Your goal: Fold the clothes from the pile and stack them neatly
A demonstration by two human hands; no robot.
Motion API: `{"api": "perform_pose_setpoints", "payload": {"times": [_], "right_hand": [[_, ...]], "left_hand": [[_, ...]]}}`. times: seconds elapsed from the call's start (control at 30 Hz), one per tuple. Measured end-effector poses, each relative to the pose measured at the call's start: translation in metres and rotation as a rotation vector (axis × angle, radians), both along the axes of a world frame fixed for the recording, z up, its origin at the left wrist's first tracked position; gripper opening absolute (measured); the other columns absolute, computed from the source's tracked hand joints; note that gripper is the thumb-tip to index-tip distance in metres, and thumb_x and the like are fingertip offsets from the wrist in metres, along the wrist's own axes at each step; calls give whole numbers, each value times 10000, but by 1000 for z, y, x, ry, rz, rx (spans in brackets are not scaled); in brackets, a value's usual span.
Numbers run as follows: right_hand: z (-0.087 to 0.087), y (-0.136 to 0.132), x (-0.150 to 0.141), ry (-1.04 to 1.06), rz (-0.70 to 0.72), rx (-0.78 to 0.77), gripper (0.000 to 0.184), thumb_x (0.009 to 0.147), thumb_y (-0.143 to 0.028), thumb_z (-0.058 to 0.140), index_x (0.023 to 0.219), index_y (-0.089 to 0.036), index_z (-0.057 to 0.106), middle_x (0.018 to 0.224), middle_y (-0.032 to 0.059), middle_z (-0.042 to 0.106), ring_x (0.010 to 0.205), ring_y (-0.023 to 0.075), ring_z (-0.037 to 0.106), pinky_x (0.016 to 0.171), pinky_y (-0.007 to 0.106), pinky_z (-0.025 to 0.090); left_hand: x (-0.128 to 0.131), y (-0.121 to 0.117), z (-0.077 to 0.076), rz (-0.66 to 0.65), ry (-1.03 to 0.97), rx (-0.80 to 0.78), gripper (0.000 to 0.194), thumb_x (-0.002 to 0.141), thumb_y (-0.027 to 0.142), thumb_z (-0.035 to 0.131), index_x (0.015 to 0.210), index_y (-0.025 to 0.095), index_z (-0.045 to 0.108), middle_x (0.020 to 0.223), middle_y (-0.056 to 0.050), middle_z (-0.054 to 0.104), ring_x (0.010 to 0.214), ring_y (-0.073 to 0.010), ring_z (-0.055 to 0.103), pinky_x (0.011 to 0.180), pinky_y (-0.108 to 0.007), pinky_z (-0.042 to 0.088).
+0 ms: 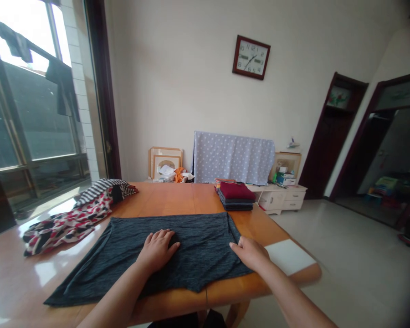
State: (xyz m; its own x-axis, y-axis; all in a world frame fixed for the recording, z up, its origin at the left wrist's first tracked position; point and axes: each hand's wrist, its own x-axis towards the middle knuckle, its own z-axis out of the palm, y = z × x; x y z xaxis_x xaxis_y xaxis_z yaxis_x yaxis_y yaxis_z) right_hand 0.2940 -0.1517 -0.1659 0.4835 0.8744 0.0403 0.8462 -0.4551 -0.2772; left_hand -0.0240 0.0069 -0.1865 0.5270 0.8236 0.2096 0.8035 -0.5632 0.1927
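Note:
A dark blue-grey heathered shirt (191,246) lies spread across the near part of the table, its fabric doubled over and lightly creased. My left hand (158,249) rests palm down on the middle of it, fingers laid flat. At the right side of the garment, my right hand (249,251) is closed on its edge, with the thumb pointing left; the fingertips are partly hidden. Beyond the shirt, towards the right, sits a stack of folded clothes (237,195) with a dark red piece on top. Patterned clothes (71,216) lie in a loose heap on the left.
The wooden table (164,199) has a rounded front right corner, with a pale rectangular patch (290,256) near it. Behind stand a white cabinet (287,200) and something draped with a dotted grey-blue cloth (232,157). A window (37,105) is on the left.

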Motion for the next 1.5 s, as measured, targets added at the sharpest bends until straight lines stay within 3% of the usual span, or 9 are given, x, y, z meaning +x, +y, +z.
{"api": "perform_pose_setpoints", "payload": {"times": [0.27,0.43,0.67,0.87,1.13,1.3,1.5], "right_hand": [[-2,-9,1,-15,-29,64,320,912,-469,464,749,-231,603,799,31,705,759,185,629,591,269,274],[-9,-15,8,-15,-48,78,324,886,-500,504,712,-238,581,748,11,690,712,182,611,567,272,259],[-8,-25,-6,-70,51,361,254,929,-488,459,897,-282,605,831,-22,685,732,157,615,590,252,289],[-20,-34,-5,-111,140,221,242,901,-478,524,985,-308,675,934,14,698,835,184,642,664,263,341],[-30,-40,-5,-164,120,235,261,930,-476,480,1004,-316,673,955,18,692,811,193,647,674,283,345],[-33,-43,-6,-189,142,269,286,944,-475,440,991,-309,668,922,24,694,838,207,652,689,283,362],[-43,-41,1,-166,160,263,354,946,-522,381,973,-312,665,947,29,699,847,222,660,690,300,389]], "left_hand": [[-2,0,0,-12,-13,-10,621,909,669,330,1351,295,556,1476,-65,490,1393,-293,370,1162,-480,197],[-3,2,-3,-27,-23,9,686,878,732,328,1343,289,568,1464,-77,498,1373,-316,393,1147,-497,219],[-4,5,-6,-36,-29,33,689,876,738,326,1332,290,581,1441,-78,521,1371,-310,403,1142,-492,233],[-5,5,-8,-30,-39,43,684,876,738,327,1330,295,584,1447,-77,521,1372,-312,410,1146,-499,233],[-8,9,-4,-41,-113,-41,681,868,709,415,1321,236,600,1440,-114,531,1388,-327,398,1149,-497,262],[-32,9,9,-91,-342,55,542,931,590,412,1225,196,641,1257,-108,647,1214,-249,568,1056,-350,403],[-86,3,22,155,-474,156,428,975,483,364,1049,198,675,1013,-83,712,985,-226,653,878,-325,478]]}}
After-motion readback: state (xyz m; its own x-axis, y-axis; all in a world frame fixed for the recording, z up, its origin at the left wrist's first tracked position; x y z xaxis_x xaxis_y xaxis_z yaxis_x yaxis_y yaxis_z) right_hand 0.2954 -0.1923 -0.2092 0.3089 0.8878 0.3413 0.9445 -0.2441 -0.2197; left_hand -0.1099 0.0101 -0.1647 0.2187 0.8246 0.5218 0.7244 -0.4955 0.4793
